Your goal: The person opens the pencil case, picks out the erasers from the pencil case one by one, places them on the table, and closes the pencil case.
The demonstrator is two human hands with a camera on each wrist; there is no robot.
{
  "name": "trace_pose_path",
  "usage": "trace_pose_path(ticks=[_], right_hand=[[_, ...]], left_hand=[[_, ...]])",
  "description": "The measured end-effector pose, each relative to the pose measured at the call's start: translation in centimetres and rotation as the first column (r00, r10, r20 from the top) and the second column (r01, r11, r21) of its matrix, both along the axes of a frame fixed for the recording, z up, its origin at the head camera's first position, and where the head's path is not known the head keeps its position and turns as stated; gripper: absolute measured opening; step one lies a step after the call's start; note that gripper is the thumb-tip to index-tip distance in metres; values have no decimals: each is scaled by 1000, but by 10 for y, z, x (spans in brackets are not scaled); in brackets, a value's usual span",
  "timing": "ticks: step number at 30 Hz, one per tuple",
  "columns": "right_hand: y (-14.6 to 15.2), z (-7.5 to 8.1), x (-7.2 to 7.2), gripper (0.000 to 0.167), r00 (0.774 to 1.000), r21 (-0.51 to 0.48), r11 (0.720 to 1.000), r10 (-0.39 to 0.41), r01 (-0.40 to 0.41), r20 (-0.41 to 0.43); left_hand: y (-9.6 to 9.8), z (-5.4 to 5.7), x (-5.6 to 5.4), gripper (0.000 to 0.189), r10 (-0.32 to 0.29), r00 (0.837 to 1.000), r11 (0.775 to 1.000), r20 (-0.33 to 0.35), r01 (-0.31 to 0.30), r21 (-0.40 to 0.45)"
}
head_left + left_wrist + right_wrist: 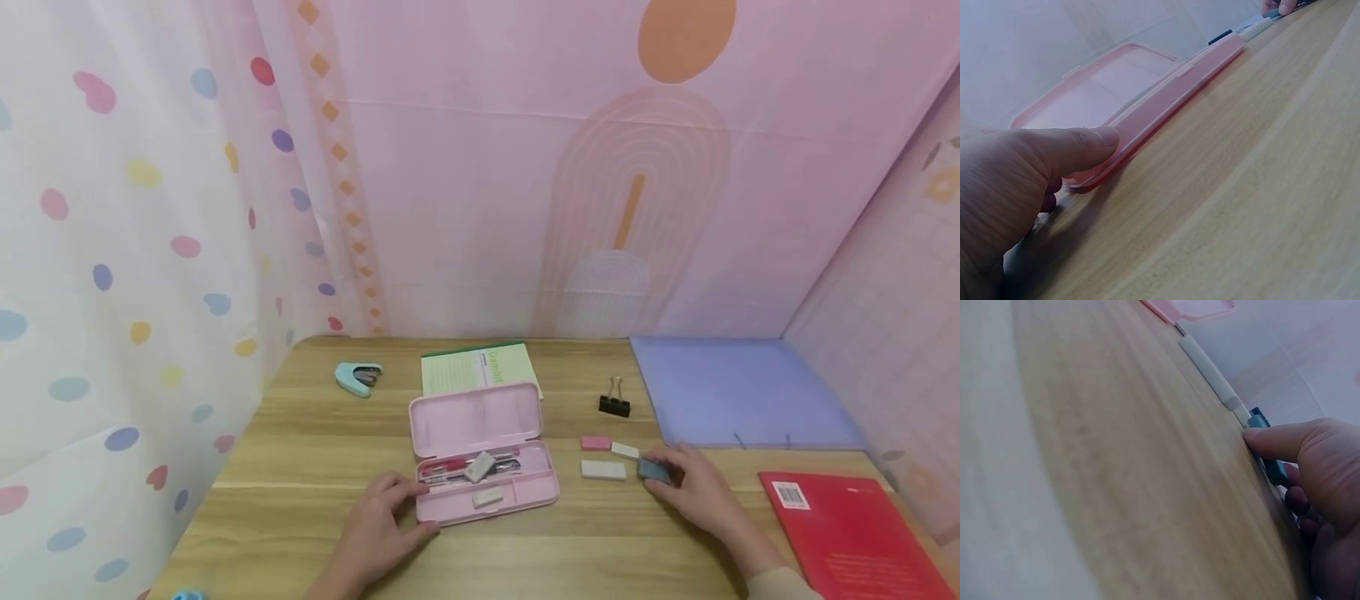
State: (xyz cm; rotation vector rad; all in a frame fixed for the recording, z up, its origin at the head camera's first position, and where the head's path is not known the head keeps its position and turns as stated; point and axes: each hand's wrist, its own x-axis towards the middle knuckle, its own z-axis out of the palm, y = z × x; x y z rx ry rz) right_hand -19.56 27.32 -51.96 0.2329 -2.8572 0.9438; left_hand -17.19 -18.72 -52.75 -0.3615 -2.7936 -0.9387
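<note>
Overall, patterned curtains (465, 167) take up the most room, rising behind and beside a wood-grain table (540, 558). Largest on the tabletop is a lavender folder (742, 392) at the far right, with a red booklet (855, 533) nearer, its barcode facing up. Next comes the pink pencil case (477, 423), lying open at the middle of the table, lid tipped back. A pale green booklet (453, 375) lies behind it, partly hidden by that lid.

The left hand (378, 529) grips the case's left end, thumb along the near wall. The right hand (697, 492) pinches a blue-grey block (652, 472) between thumb and fingers, well right of the case.

Smaller still, a light blue stapler (350, 379) sits at the far left, and a black binder clip (615, 407) stands near the folder. Pens (450, 475) lie in the case's rear compartment with one grey-white eraser (480, 467) on top; another eraser (487, 497) lies in the front compartment. Beside the blue-grey block are a long white block (603, 470), a pink block (596, 443) and a small white block (625, 450).
</note>
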Motion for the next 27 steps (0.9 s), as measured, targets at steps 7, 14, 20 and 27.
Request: trace_pose_path(ticks=[7, 14, 20, 27], right_hand=[[0, 1, -1, 29, 1000, -5, 1000, -7, 8, 6], [1, 0, 1, 28, 1000, -14, 1000, 0, 0, 2], [0, 0, 2, 28, 1000, -11, 1000, -6, 6, 6], [0, -1, 4, 30, 1000, -20, 1000, 0, 0, 2]], left_hand=[[1, 0, -1, 43, 7, 1000, 1000, -3, -7, 4], [0, -2, -1, 43, 0, 1000, 1000, -8, 0, 7], [0, -2, -1, 43, 5, 1000, 1000, -6, -5, 7], [1, 1, 1, 42, 8, 1000, 1000, 15, -8, 5]])
